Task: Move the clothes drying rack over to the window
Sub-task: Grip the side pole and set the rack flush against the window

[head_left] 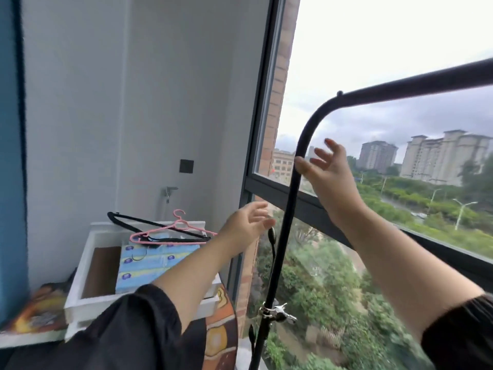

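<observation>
the drying rack [289, 209] stood beside the window [346, 156]. your right hand [330, 172] touched its upright, fingers spread; your left hand [248, 222] hovered, unclenched. you needed both clenched before shifting it.

Pink hanger [173, 231] and black hanger [149, 222] atop white tub [80, 284]; wall tap [168, 192] above.

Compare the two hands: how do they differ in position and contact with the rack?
The right hand is raised, its thumb against the black rack upright just below the curved corner; the left hand sits lower, left of the upright, and contact cannot be told. The right hand's fingers spread wide; the left hand's fingers look less spread. Both hands are open, neither gripping.
</observation>
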